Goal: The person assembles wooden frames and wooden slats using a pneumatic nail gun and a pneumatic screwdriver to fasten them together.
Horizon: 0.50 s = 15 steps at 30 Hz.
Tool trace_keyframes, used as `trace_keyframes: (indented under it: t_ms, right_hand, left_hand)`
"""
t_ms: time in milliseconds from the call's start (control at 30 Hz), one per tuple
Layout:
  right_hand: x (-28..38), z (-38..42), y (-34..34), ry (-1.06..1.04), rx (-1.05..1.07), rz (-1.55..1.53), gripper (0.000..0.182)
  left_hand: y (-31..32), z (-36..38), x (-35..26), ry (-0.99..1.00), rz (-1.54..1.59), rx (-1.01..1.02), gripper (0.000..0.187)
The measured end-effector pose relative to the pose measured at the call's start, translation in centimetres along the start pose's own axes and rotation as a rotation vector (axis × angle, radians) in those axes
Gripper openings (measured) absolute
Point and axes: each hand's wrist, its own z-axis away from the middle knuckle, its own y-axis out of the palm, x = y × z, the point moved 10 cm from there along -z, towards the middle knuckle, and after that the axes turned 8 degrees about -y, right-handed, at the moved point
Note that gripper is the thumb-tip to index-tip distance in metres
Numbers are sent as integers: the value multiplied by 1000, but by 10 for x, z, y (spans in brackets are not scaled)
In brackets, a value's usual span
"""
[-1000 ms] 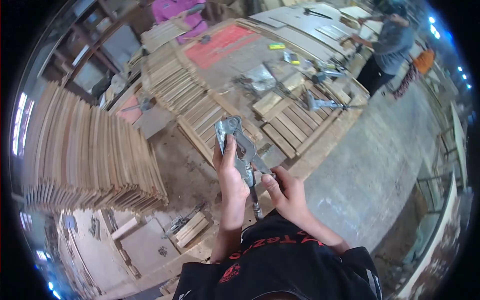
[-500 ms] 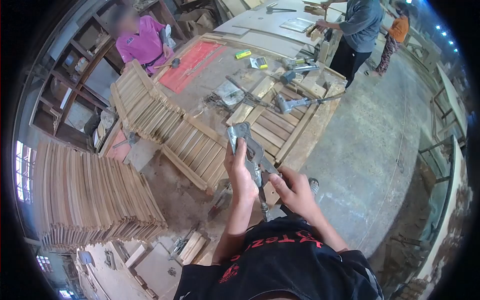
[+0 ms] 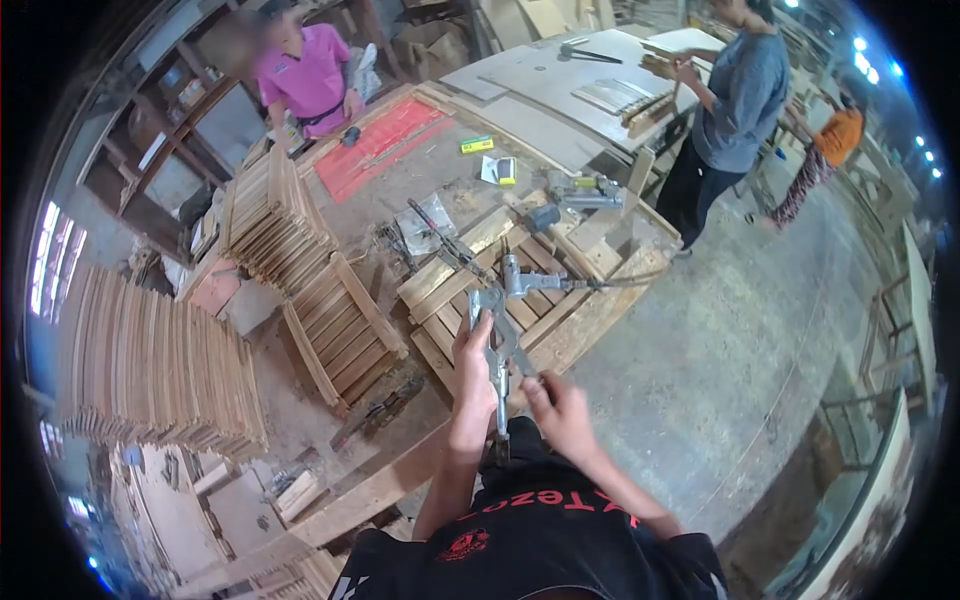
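Note:
My left hand (image 3: 474, 380) is wrapped round the grey metal body of a nail gun (image 3: 504, 348), held upright in front of my chest. A hose fitting hangs from its lower end. My right hand (image 3: 562, 412) is closed on the dark bar-like magazine that slants down from the gun; its thumb lies on top and the fingers are partly hidden. Just beyond the gun lies a slatted wooden frame (image 3: 437, 331) on the bench. A second air tool (image 3: 527, 280) with a hose rests on that frame.
Slatted panels (image 3: 345, 330) and a tall stack of slatted wood (image 3: 150, 365) stand at left. A black-headed mallet (image 3: 541, 218), yellow box (image 3: 477, 145) and red sheet (image 3: 375, 145) lie on the bench. A person in pink (image 3: 305, 75) and one in grey (image 3: 742, 100) stand opposite.
My view has shifted, and more of the bench's right side shows. Both hands still grip the nail gun, now more upright. The person in pink has leaned differently.

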Motion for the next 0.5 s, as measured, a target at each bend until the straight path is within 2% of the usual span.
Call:
trace_keyframes:
  t_ms: [100,233,333,400,500]
  right_hand:
    - [-27,-19,2,63,121,-92,38]
    - [-47,-65,-3,42,143,-39,38]
    - [-62,-104,3,78,187,15,36]
    - [-70,-138,3,99,234,38,35]
    - [-69,-188,-5,6,310,71,33]
  left_hand:
    - [5,-18,14,-4,54,-80,17]
    - [-1,-60,30,-14,101,-137,19]
    - [-10,-105,31,43,177,-332,18]
    - [4,-135,25,57,194,-266,17]
    - [34,-173,23,19,309,-226,17]
